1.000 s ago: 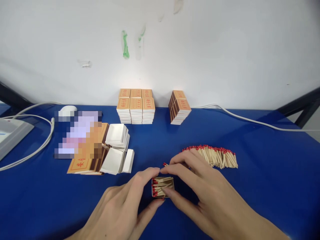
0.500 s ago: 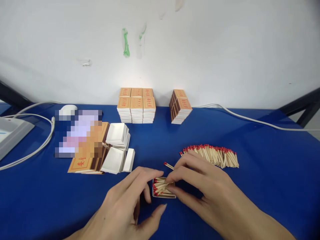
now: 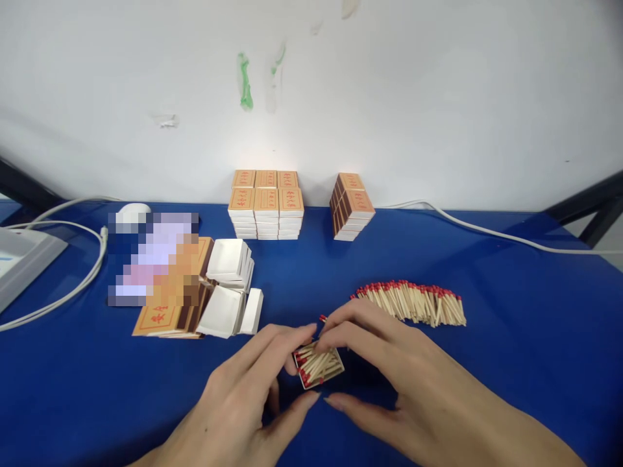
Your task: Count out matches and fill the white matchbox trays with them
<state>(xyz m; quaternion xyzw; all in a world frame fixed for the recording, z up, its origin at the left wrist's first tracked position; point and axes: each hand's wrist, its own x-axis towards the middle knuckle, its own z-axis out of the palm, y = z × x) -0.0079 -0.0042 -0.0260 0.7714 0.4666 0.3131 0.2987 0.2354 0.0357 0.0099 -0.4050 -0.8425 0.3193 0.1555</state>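
A small white matchbox tray [image 3: 335, 374] lies on the blue table, filled with red-headed matches [image 3: 318, 364] pointing mostly left. My left hand [image 3: 253, 383] curls around its left end, with fingers at the far left corner and the thumb at the near edge. Over the far side bends my right hand [image 3: 384, 357], a fingertip touching the matches. Its thumb is apart from the fingers, in front of the tray. A loose match [image 3: 323, 318] shows only its head behind my right fingers. Beyond that hand lies a pile of matches [image 3: 413, 303].
Orange matchboxes stand in a wide stack [image 3: 266, 204] and a smaller stack [image 3: 353, 206] by the wall. On the left are flat orange sleeves [image 3: 160, 318], empty white trays [image 3: 221, 312], a blurred phone [image 3: 160, 253] and a white mouse [image 3: 134, 214]. A white cable [image 3: 467, 224] runs along the right.
The tray has turned, its right end swinging away from me. My right thumb has come off the matches toward me, and its fingers have shifted left. My left thumb has come closer to the tray.
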